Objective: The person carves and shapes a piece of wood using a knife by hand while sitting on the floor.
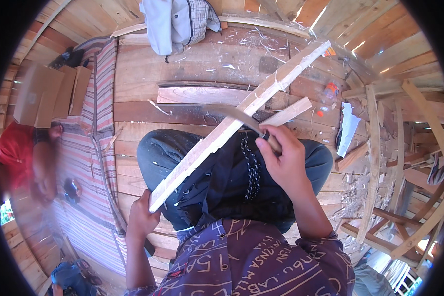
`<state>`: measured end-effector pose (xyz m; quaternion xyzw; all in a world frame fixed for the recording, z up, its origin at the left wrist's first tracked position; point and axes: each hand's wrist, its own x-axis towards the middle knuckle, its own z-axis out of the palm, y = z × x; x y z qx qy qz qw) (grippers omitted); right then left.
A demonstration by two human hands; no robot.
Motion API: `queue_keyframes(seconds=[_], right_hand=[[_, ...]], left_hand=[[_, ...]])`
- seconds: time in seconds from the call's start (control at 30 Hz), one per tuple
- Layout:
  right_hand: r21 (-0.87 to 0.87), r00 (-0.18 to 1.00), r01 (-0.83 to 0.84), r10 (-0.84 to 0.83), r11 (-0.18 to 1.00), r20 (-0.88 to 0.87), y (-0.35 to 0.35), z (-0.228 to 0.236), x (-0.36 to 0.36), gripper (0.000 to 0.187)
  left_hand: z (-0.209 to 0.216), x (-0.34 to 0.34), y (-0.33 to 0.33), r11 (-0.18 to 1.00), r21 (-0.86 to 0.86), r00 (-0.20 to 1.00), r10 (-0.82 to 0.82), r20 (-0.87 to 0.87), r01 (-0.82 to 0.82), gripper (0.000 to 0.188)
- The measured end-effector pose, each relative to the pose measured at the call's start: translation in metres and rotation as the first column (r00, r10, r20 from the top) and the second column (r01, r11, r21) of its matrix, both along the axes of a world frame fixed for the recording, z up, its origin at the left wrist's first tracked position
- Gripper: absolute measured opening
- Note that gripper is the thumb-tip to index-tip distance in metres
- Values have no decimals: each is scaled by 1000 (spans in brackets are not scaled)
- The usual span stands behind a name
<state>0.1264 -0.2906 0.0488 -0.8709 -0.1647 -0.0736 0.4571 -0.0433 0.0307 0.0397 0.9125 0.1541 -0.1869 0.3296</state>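
A long, pale strip of wood (197, 153) slants across my lap, from near my left knee up to the far right, its edges rough and uneven. My left hand (142, 217) is closed around its near end. In my right hand (287, 160) is a knife (249, 121), held by its wooden handle. The blade reaches left across the strip's upper face, and its tip is smeared by motion. Whether the edge bites into the wood I cannot tell. A shorter piece of wood (288, 112) lies just beyond my right hand, partly hidden by it.
Boards (202, 94) lie ahead on the plank floor (138, 84) among scattered shavings. A grey bag (168, 29) stands at the far side. Right are a plastic bottle (327, 98) and a wooden frame (372, 163). Left, a person in red (17, 153) sits by a striped mat (86, 167) and cardboard boxes (39, 96).
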Motion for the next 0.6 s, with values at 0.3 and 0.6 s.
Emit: queue_keyframes(seconds=[0.3,0.6], right_hand=[[-390,999,-26,32,920,9,-23,-4,12,26],[-489,997,-75,75,869,-20,-29,2,16,26]], left_hand=[[-21,-10,-8,988,148,995,16,103,-31,28],[-38,-18,-9,972,229,984,15,176,-55,35]])
